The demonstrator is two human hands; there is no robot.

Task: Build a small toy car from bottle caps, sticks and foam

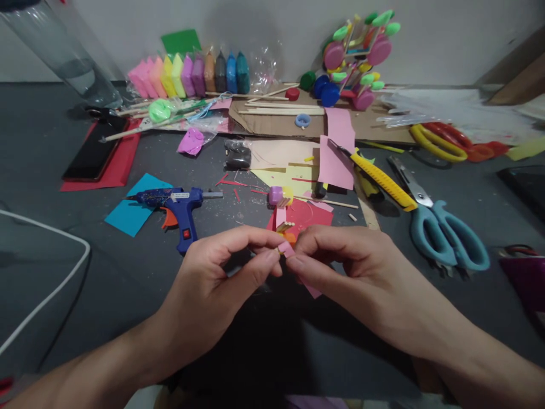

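Note:
My left hand (221, 278) and my right hand (340, 261) meet low in the middle of the view, fingertips pinched together. Between them they hold a small piece of pink paper (289, 250) wrapped round a thin wooden stick; a corner of the pink paper (313, 291) pokes out under my right hand. Just beyond the fingers lie a red paper sheet (309, 216), a short bundle of sticks (284, 227) and a small purple-and-yellow block (279, 195).
A blue glue gun (181, 205) lies on cyan paper at the left. A yellow utility knife (381, 180), teal scissors (447, 236) and red-yellow scissors (451, 142) lie to the right. Coloured clay packs (191, 74), a bottle-cap model (355, 54) and a phone (91, 152) stand farther back.

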